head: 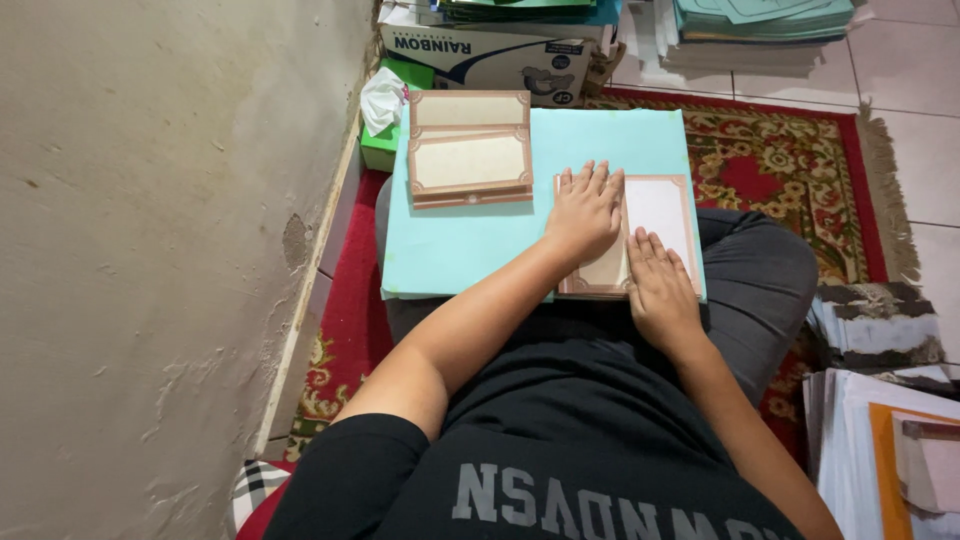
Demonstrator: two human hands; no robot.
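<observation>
A pale turquoise board (470, 240) rests across my lap. On its right part lies a folded cream card with a brown ornate border (665, 205). My left hand (583, 212) presses flat on the card's left half, fingers together and pointing away. My right hand (660, 290) lies flat on the card's lower right, beside the left hand. A small stack of the same bordered cards (470, 148) sits at the board's far left corner, apart from both hands.
A plaster wall (150, 250) runs along the left. A green tissue box (385, 120) and a cardboard box (490, 50) stand beyond the board. Stacks of paper (760, 25) lie at the back, more paper (880, 440) at right, on a red patterned rug (780, 160).
</observation>
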